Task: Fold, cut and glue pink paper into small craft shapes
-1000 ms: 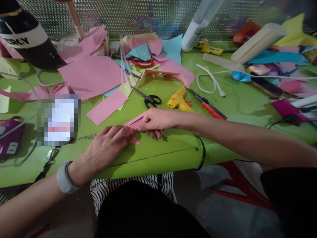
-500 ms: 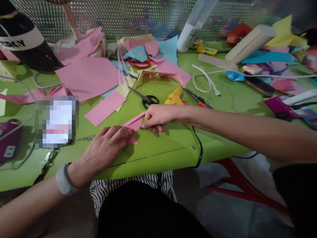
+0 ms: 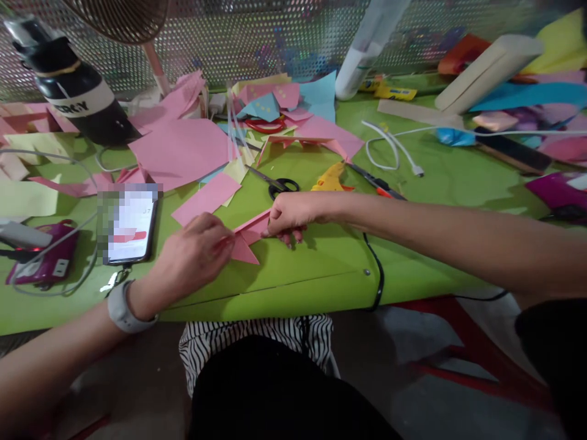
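A folded pink paper [image 3: 246, 245] with a pointed flap lies near the front of the green table, between my hands. My left hand [image 3: 202, 247] pinches its left end, fingers curled together. At the right end, my right hand [image 3: 291, 217] grips the paper between thumb and bent fingers. Black-handled scissors [image 3: 280, 184] rest just behind my right hand. A yellow glue gun [image 3: 331, 178] lies behind my right wrist, next to a dark cutter [image 3: 373, 182] with a red part. A flat pink strip [image 3: 207, 197] sits behind my left hand.
Pink sheets [image 3: 183, 153] and blue paper [image 3: 321, 98] cover the back. A black bottle [image 3: 87, 98], a phone [image 3: 132, 226] and a purple box [image 3: 46, 250] stand or lie at left. A white cable [image 3: 389, 150] and a beige roll [image 3: 488, 70] are at right.
My left hand has lifted off its flat press on the paper and its fingers have curled, uncovering more of the pointed flap. My right hand keeps its grip. The view has shifted left.
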`<state>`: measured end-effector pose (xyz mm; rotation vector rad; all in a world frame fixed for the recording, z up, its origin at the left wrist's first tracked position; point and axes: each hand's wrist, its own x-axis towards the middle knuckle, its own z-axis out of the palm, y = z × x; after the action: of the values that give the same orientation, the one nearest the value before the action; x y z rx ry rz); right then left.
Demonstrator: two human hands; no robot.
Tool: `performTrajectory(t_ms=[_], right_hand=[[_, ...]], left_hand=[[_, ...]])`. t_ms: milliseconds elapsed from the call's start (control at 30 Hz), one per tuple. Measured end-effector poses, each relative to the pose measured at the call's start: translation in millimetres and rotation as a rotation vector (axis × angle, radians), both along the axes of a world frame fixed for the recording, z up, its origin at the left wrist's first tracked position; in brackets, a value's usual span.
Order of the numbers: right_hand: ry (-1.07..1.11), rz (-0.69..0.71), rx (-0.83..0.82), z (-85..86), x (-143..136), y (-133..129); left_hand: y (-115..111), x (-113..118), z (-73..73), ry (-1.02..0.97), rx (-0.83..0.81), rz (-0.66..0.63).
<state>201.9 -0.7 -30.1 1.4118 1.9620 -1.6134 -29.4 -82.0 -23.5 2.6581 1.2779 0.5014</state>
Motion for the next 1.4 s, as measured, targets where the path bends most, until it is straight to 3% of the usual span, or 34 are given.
performTrajectory(t_ms=[67,167,233,433,533,733,833,900,967,1033,1133,1200,1300,1400], right_hand=[[0.001,-0.018,0.000,0.5,0.1,-1.0],[0.015,0.006,0.013,2.6,-0.4,-2.7],[0.016,0.014,0.025,3.9,-0.6,-3.3],[0.035,0.049,0.037,5.8,1.2,-2.4],[0.042,0.046,0.018,5.5,1.9,-1.8],[0.061,0.055,0.021,-1.2,3.9,0.4],[0.084,0.045,0.030,-1.4,4.7,-3.1],[0.063,0.037,0.113,2.1,5.0,-11.5],[0.036,0.056,0.356,6.8,5.1,-25.3],[0.087,0.175,0.719,9.7,4.8,-41.8],[0.164,0.535,1.104,7.0,2.9,-62.8],[0.099,0.710,1.254,2.1,0.0,-70.1],[0.012,0.830,1.363,-3.7,-5.3,-71.6],[-0.004,0.850,1.394,-4.4,-8.3,-68.3]], left_hand=[[10.6,7.7,12.2,-0.009,-0.301,0.144],[28.5,20.7,16.7,0.033,-0.930,0.158],[37.8,26.9,12.1,0.022,-1.119,0.140],[47.5,31.4,1.7,0.093,-1.166,0.105],[49.4,30.6,3.2,0.125,-1.164,0.092],[37.5,24.3,13.5,0.098,-1.211,0.213],[15.3,14.9,19.5,-0.009,-1.044,0.151],[0.1,5.4,18.0,-0.118,-0.589,0.131],[-10.8,-5.3,10.2,-0.134,-0.125,0.058],[-16.2,-15.2,-2.4,-0.053,0.065,-0.058],[-17.5,-25.1,-22.1,0.055,0.096,-0.167],[-17.1,-27.7,-30.2,0.097,0.108,-0.198],[-17.2,-27.5,-32.7,0.142,0.158,-0.246],[-18.5,-26.1,-30.1,0.161,0.180,-0.252]])
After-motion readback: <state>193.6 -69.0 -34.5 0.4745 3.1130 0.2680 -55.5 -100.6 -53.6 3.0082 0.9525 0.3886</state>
